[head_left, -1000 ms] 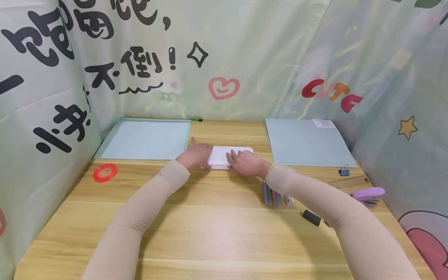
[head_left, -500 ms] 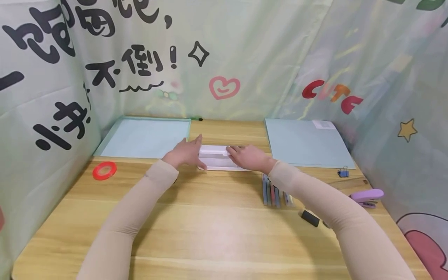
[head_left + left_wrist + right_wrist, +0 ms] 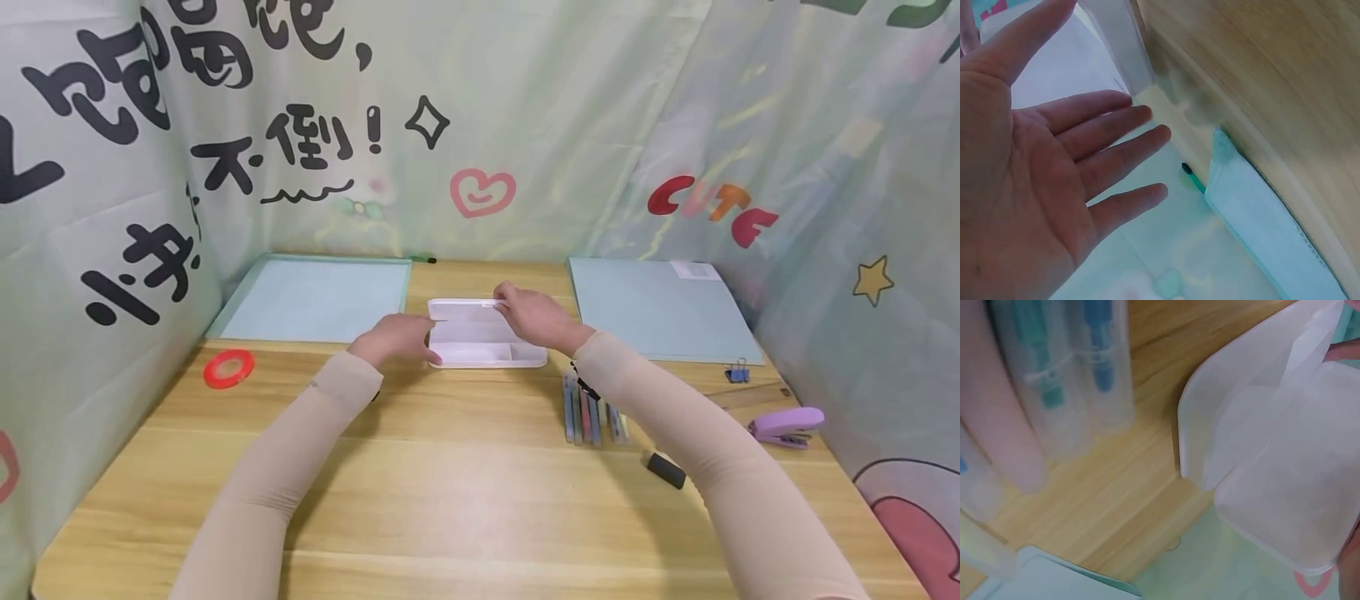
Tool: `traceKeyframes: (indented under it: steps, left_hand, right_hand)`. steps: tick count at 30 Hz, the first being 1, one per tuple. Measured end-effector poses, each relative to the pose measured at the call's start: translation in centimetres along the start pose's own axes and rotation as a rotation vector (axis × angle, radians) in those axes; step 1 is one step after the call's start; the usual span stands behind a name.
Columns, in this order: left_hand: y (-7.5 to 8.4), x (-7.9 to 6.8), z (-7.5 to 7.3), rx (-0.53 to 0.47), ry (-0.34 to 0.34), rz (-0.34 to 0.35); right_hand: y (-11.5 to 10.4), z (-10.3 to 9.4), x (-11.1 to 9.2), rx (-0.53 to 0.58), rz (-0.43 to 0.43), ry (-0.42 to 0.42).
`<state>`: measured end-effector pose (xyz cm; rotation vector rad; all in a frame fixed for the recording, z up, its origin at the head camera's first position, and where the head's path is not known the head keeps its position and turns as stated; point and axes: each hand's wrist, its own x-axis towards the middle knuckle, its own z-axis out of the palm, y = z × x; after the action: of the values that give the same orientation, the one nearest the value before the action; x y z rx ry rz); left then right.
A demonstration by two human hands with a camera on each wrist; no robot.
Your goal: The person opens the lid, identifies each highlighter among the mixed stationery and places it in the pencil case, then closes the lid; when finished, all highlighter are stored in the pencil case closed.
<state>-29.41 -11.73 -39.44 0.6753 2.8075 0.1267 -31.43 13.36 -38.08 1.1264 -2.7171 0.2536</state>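
Observation:
A white pencil case (image 3: 468, 356) lies on the wooden table with its lid raised, and a divider shows inside. My right hand (image 3: 538, 318) pinches the lid's top edge, right of its middle. In the right wrist view, the open case (image 3: 1291, 506) fills the right side, with parts of the hand only at the frame's edge. My left hand (image 3: 396, 340) is at the case's left end, its thumb near the front corner. The left wrist view shows that hand (image 3: 1041, 169) with fingers extended and spread, gripping nothing.
Several markers (image 3: 585, 417) lie right of the case, near a black block (image 3: 666, 471). Farther right are a purple stapler (image 3: 787, 421), a wooden ruler (image 3: 750, 394) and a blue binder clip (image 3: 738, 375). Pale blue folders (image 3: 322, 300) flank the back; red tape (image 3: 212, 369) lies left.
The case's lid has swung up and back with my right hand, showing the inside. My left hand has shifted left to the case's end.

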Motion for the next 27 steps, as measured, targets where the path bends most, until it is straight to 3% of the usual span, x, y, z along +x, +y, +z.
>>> traceKeyframes:
  steps: [6,10,13,16,22,27]
  left_hand:
    - [-0.1,0.2,0.4,0.009,-0.011,0.005]
    - [-0.1,0.1,0.5,-0.006,-0.017,0.004]
    - [-0.1,0.2,0.5,-0.023,-0.011,-0.004]
    - [-0.2,0.3,0.6,-0.037,-0.003,0.001]
    - [-0.4,0.4,0.7,-0.05,-0.022,-0.006]
    - [-0.4,0.5,0.9,-0.121,-0.055,-0.036]
  right_hand:
    - [0.0,0.4,0.4,-0.01,-0.009,0.147]
    - [0.0,0.3,0.5,-0.077,-0.048,0.293]
    - [0.1,0.4,0.6,-0.135,-0.032,0.341]
    - [0.3,0.6,0.8,-0.185,0.011,0.284]
    - [1.4,1.4,1.3,-0.218,0.092,0.057]
    - [1.8,1.9,1.7,-0.163,0.122,-0.01]
